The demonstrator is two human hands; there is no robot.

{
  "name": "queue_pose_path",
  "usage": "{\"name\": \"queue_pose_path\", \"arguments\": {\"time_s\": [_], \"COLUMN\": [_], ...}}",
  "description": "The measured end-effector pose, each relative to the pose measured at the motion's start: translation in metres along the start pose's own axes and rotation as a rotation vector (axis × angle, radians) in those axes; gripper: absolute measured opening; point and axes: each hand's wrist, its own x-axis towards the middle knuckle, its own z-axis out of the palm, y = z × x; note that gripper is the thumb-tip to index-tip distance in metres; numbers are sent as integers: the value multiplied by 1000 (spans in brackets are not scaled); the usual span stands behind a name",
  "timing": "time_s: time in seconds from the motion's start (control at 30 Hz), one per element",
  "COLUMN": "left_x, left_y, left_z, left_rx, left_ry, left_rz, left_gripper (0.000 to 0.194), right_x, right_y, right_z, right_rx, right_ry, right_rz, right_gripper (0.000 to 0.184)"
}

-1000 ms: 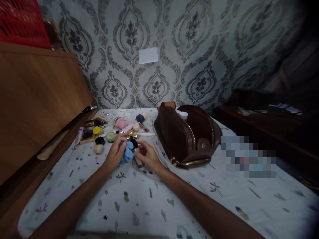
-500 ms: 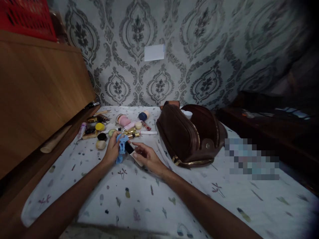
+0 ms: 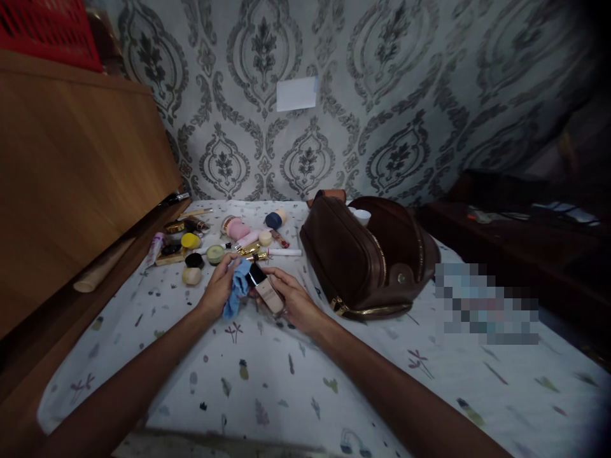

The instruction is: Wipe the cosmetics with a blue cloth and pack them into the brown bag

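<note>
**Bottle in the Right Hand, Cap Toward the Blue Cloth**

Head view, the only one: everything here is placed from the brown bag (image 3: 337, 254), which stands with its top unzipped, a white tub (image 3: 363, 217) showing in the opening. The bottle (image 3: 270, 296) is to the left of the bag's near end, off the patterned sheet as far as I can tell, though its underside is hidden.

The bottle's long axis runs aslant: its black cap (image 3: 256, 273) points away from the bag and toward the wall, its base back toward the person. The right hand (image 3: 294, 298), between bottle and bag, is clamped on the bottle's side and is the nearer to it; some of its fingers are out of sight. The left hand (image 3: 218, 291), farther left of the bag, is closed on a crumpled blue cloth (image 3: 233, 298). That cloth lies at the cap end and seems to touch the cap, but the exact contact is too small to judge.

Farther left of the bag are a round green pot (image 3: 215, 254) and a yellow-lidded jar (image 3: 189, 240); a white tube (image 3: 285, 252) lies just beside the bag.
</note>
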Motion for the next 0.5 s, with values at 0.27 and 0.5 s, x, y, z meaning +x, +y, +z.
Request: {"name": "queue_pose_path", "arguments": {"time_s": [0.27,0.5], "left_x": [-9,-1], "left_y": [1,-1], "left_z": [-2,-5], "left_rx": [512,555], "left_ry": [-94,-1], "left_rz": [323,302], "left_gripper": [40,23], "right_x": [3,-5], "right_y": [8,3], "right_z": [1,8], "right_rx": [-45,-170], "right_ry": [61,14], "right_rz": [-36,-108], "right_gripper": [43,47]}}
